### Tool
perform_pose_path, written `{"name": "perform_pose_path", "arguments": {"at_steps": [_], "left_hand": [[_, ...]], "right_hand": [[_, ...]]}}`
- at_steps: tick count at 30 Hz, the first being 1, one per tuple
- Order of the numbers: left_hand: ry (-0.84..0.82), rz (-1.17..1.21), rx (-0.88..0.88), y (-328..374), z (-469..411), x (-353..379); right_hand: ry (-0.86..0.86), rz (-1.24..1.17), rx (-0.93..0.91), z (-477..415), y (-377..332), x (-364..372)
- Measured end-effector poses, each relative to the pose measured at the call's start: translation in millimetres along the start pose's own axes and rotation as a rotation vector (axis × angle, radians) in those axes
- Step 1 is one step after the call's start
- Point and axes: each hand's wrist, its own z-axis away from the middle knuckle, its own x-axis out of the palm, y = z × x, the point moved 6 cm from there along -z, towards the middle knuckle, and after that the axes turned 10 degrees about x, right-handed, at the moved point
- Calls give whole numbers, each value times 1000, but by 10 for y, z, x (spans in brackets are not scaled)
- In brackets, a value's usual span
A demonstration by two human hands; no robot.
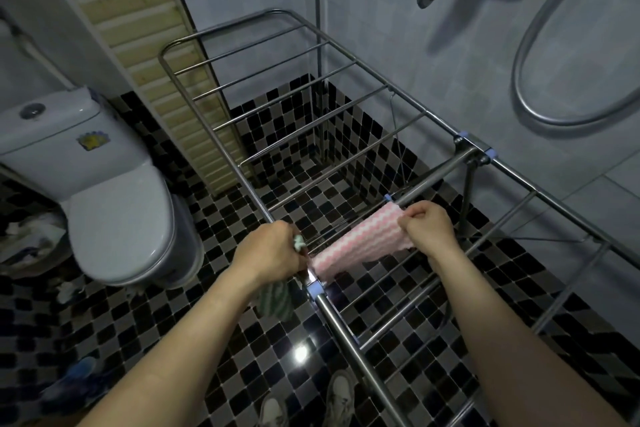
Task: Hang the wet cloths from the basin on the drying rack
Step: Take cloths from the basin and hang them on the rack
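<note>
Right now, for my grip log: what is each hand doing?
Left hand: closed, gripping the green striped cloth.
Right hand: closed, pinching the pink-and-white cloth on the drying rack.

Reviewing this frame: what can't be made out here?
Head view only.
- Basin: out of frame, so remaining cloths are unknown.
- Green striped cloth: largely hidden behind the left hand and wrist.
- Pink cloth: its far end is under the right hand.
- Drying rack: near end cut off by the bottom edge.
- Heap left of the toilet: dark and blurred.
</note>
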Motion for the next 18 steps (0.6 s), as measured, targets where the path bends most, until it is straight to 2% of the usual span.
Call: {"name": "perform_pose_path", "arguments": {"at_steps": [6, 13, 18], "left_hand": [[36, 49, 16, 89, -1, 76], [67, -147, -8, 120, -7, 148], [68, -89, -23, 108, -7, 101]], "right_hand": [[11, -45, -6, -35, -76, 22], [-9, 25, -8, -114, -173, -24], [-54, -76, 2, -125, -122, 4]]}}
